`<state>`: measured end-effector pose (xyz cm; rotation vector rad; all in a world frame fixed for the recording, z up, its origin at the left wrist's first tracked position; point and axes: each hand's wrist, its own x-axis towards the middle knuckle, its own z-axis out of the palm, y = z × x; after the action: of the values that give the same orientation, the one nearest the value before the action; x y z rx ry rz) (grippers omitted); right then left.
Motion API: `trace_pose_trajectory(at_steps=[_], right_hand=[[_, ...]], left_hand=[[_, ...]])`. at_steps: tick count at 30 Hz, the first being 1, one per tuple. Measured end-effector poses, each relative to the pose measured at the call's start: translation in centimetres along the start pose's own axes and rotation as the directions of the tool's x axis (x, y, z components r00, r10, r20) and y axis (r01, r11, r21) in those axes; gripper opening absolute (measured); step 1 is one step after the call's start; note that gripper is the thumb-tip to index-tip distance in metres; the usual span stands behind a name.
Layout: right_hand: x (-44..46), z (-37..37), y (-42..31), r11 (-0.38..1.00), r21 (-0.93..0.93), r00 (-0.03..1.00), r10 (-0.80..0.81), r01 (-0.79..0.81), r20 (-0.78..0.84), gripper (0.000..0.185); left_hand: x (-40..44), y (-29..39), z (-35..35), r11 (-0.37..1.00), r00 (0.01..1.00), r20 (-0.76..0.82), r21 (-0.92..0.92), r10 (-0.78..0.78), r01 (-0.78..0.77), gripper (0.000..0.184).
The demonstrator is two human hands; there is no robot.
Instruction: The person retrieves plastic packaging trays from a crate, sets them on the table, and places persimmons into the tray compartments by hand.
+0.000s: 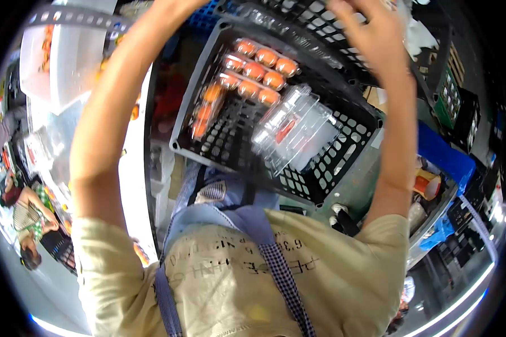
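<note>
Both arms reach up past a black plastic crate (180, 126). My left hand is at the top edge of the view beyond the crate, mostly cut off, so its fingers do not show. At the upper right, my right hand (371, 28) is blurred, with fingers spread near the black lattice side of another crate (306, 17). Inside the nearer crate, clear packs of round orange-red produce (254, 71) lie in rows, with one more pack (208, 110) along the left side. Stacked clear plastic packs (298, 129) lie in the middle.
To the left is a bright white work surface (135, 168) with a translucent white bin (62, 62). Another person (31, 224) is at the far left. A blue-edged table (444, 151) and black crates (447, 84) stand at right. A shoe (338, 209) shows below the crate.
</note>
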<state>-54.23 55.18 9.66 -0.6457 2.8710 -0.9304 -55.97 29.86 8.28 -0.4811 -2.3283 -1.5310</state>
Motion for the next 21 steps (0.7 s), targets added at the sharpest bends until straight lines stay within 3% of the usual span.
trace_pose_trajectory(at_steps=[1,2,3,4,8,9,11,14,18,21], right_hand=[[-2.2,3.2,-2.7,0.976,0.103,0.981,-0.188,0.191,-0.039,0.025],[-3.7,6.4,-2.3,0.953,0.079,0.954,-0.296,0.292,0.05,0.028],[-5.6,9.6,-2.1,0.973,0.067,0.954,-0.229,0.22,0.193,0.03],[-7.3,12.6,-1.5,0.976,0.001,0.949,-0.212,0.217,0.232,0.033],[-11.8,19.5,-0.7,0.958,-0.194,0.951,-0.158,0.213,0.265,0.047],[-12.6,20.5,-0.8,0.941,-0.257,0.961,-0.166,0.222,0.222,0.052],[-13.1,22.0,-1.0,0.892,-0.384,0.971,-0.206,0.237,0.122,0.063],[-12.7,22.7,-2.1,0.87,-0.466,0.981,-0.089,0.16,0.17,0.072],[-12.0,24.4,-1.1,0.856,-0.47,0.977,-0.192,0.215,0.097,0.063],[-12.3,25.1,-1.3,0.872,-0.458,0.985,-0.155,0.175,0.081,0.06]], left_hand=[[-2.7,0.4,-1.4,0.996,0.999,-0.026,-0.085,-0.031,0.029,0.024],[-5.7,2.1,-2.8,0.938,0.94,0.0,-0.065,-0.34,0.34,0.024],[-9.9,-1.2,-4.7,0.967,0.968,0.017,0.055,-0.248,0.247,0.031],[-13.0,0.1,-5.1,0.931,0.93,-0.044,-0.053,-0.364,0.362,0.018],[-25.4,0.9,-8.1,0.725,0.719,-0.107,-0.164,-0.687,0.668,0.015],[-27.7,1.6,-8.6,0.636,0.625,-0.119,-0.179,-0.771,0.751,0.014],[-32.4,1.9,-9.2,0.602,0.57,-0.192,-0.246,-0.799,0.76,0.013],[-36.4,3.2,-9.2,0.577,0.51,-0.272,-0.324,-0.816,0.75,0.012],[-38.8,4.8,-9.1,0.549,0.452,-0.317,-0.389,-0.834,0.739,0.011],[-39.8,5.5,-9.2,0.577,0.476,-0.334,-0.372,-0.814,0.727,0.011]])
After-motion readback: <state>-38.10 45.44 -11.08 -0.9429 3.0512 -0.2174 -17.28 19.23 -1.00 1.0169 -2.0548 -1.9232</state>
